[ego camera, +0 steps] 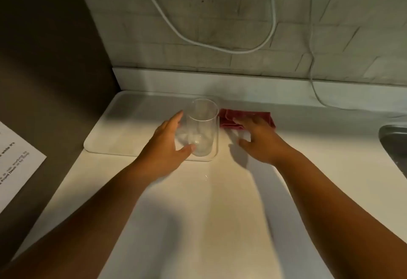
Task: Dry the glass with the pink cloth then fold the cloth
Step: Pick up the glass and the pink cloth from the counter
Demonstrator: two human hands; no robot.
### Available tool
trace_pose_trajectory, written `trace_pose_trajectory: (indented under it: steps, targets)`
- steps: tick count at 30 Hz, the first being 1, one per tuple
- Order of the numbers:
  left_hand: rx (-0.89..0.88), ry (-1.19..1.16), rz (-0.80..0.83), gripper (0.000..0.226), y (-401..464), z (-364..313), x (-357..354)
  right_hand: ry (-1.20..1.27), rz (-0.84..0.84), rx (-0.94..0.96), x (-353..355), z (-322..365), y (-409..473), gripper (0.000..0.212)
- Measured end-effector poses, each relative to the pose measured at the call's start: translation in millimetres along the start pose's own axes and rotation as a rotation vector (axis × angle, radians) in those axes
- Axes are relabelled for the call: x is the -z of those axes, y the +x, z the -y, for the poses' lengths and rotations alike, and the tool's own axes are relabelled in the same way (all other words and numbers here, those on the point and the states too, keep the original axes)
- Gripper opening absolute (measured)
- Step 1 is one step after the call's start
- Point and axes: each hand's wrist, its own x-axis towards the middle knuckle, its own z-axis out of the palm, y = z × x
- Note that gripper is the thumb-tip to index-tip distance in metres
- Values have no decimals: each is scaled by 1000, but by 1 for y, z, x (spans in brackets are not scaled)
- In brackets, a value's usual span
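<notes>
Glass (202,128) at mat's (123,128) right edge: rigid, slick, fragile (probably wet); grip mid-wall. Left hand (168,146) spread around it. Right hand (256,139), fingers spread, over soft, light pink cloth (229,116).

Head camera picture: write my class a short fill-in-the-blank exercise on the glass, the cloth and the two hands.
1. The clear cylindrical glass stands upright on a white rectangular ____.
2. The folded pink cloth lies to the ____ of the glass.
3. The right hand reaches over the ____.
4. The left hand is open around the ____.

Missing words: mat; right; cloth; glass
</notes>
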Motion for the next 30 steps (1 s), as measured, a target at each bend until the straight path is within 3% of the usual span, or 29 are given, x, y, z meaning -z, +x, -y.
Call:
trace_pose_trajectory:
  steps: [9,13,17,30]
  targets:
    - [18,-263,-41,89,14,2,-20,-312,161,-139,-19,-37,47,59]
    - [-12,-335,-5,90,18,4,-24,-404,32,-120,-28,-39,54,49]
    - [-27,-362,-23,95,19,1,-23,-435,-121,-93,-34,-31,56,22]
    - [-46,-489,-96,65,29,-13,-21,-460,-92,-61,-21,-17,41,18]
